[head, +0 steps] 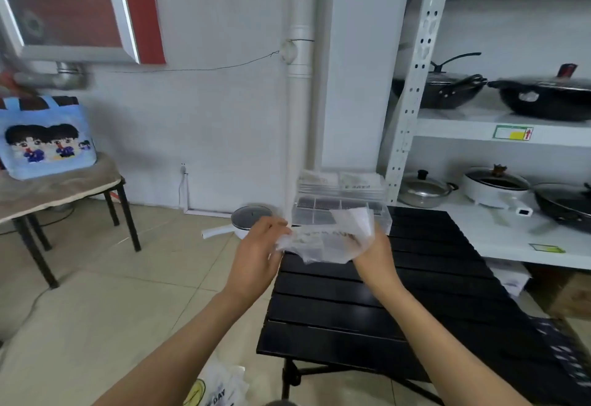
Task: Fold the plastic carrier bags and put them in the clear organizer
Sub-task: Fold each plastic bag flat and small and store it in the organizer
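Spanning the gap between both hands, a translucent plastic carrier bag (pixel 323 239) was held in the air above the far left corner of the black slatted table (pixel 383 303), crumpled and partly folded, blurred in places.

Left hand (pixel 256 252): fingers curled over the bag's left edge, fingertips (pixel 281 225) pressed into the plastic; back of the hand toward the camera.

Right hand (pixel 374 252): gripped the bag's right end, a loose flap standing up above the fingers; the fingers themselves were mostly hidden behind the plastic, so how tightly they closed could not be told beyond the hold itself.

Clear organizer (pixel 342 206): stood on the table just beyond the fingers of both hands, at the table's far edge, its divided compartments visible through the wall; folded pale items lay in its upper part, detail unclear.

Second plastic bag (pixel 217 388): on the tiled floor, below the left forearm, printed with dark lettering.

White-handled pan (pixel 246 218): on the floor, just beyond the left hand's fingers.

Shelving unit (pixel 499 130): right of the right hand, holding black woks and lidded pots.

Blue cartoon tote (pixel 48 137): well left of the left hand, on a covered bench (pixel 60 185).
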A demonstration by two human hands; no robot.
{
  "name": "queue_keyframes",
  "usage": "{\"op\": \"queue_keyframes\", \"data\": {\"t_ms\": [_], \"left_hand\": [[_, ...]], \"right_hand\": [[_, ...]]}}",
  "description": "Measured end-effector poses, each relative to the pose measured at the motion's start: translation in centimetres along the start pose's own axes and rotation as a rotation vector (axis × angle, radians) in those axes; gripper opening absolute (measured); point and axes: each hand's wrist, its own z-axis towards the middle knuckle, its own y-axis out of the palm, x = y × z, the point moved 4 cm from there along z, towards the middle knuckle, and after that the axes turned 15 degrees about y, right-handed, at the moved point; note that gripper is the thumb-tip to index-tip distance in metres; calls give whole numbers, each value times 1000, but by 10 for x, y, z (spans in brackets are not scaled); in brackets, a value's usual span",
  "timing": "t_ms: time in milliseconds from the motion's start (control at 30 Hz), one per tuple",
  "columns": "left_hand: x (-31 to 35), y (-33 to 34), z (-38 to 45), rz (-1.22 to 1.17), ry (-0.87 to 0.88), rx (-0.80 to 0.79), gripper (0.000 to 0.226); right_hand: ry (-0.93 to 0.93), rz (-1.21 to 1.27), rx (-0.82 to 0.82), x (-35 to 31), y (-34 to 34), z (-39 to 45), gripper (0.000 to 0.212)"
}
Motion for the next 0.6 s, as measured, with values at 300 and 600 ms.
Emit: {"op": "queue_keyframes", "data": {"t_ms": [300, 600], "left_hand": [[3, 78, -50, -127, -114, -426, 59], [-7, 101, -58, -118, -240, -582, 54]], "right_hand": [[131, -245, -177, 83, -34, -25, 25], [5, -1047, 135, 122, -53, -19, 30]]}}
